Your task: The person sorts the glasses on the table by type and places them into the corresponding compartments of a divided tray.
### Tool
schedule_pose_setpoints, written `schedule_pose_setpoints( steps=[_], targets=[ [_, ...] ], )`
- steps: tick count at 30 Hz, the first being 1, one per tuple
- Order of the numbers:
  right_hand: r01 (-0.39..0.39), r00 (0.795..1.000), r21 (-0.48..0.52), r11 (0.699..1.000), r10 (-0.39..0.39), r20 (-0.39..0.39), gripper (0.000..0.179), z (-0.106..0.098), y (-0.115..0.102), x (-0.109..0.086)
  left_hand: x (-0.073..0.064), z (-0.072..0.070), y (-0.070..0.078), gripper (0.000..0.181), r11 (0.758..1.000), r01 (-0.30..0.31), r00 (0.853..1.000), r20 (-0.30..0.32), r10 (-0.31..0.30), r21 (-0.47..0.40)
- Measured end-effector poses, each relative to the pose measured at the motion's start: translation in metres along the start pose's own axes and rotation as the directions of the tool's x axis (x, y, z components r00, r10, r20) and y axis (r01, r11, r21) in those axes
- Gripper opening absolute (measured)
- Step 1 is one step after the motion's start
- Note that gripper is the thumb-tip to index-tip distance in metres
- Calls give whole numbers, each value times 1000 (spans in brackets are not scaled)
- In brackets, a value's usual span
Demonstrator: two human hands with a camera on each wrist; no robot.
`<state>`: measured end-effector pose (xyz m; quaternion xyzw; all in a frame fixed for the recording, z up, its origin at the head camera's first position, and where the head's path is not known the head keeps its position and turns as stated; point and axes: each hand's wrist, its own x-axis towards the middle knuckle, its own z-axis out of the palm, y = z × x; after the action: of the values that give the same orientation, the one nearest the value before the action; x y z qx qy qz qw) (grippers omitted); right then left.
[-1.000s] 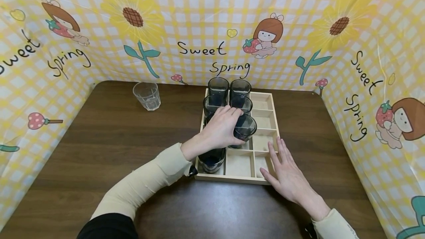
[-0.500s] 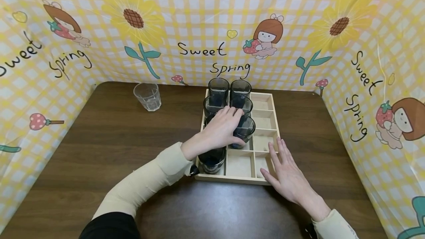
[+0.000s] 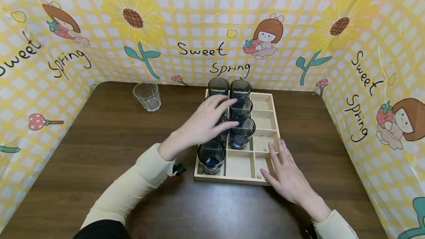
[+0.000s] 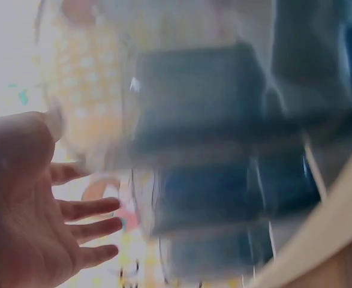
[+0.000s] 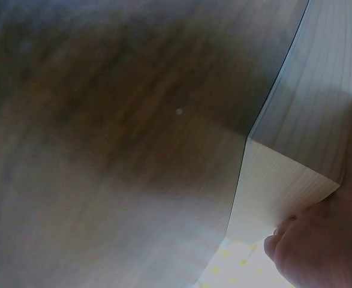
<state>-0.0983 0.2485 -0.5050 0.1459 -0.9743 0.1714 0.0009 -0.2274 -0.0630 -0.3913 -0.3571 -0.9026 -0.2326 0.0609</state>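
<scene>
My left hand (image 3: 202, 121) hovers spread, gripping nothing, over upright dark glasses (image 3: 241, 132); my right hand (image 3: 288, 174) lies flat against the wooden tray (image 3: 262, 143).

Count on inspection: seven dark blue tinted glasses (image 3: 241, 132) stand in the tray, though the raised hand partly covers the left column, so that figure is the best reading. One clear glass (image 3: 147, 96) stands on the counter (image 3: 99, 150). One wooden compartment tray (image 3: 232, 177). Two hands in view: left hand (image 3: 202, 123) and right hand (image 3: 286, 174).
</scene>
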Motion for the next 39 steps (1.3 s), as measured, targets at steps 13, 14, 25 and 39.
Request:
schedule_pose_setpoints(
  steps=[13,14,25,39],
  targets=[
    [3,1000,-10,1000,-3,-9,90,-1,0,0,-52,-46,-100,79,937,350,913,-229,-337,16],
    [3,1000,-12,1000,-4,-9,90,-1,0,0,-56,-47,-107,81,928,371,906,-230,-357,23],
    [-3,1000,-9,1000,3,1,89,0,-1,0,-86,-40,-182,119,809,586,774,-271,-573,-37],
    [-5,1000,-15,1000,5,-1,89,1,0,0,-89,-21,-225,137,633,625,620,-203,-758,-457]
  ],
)
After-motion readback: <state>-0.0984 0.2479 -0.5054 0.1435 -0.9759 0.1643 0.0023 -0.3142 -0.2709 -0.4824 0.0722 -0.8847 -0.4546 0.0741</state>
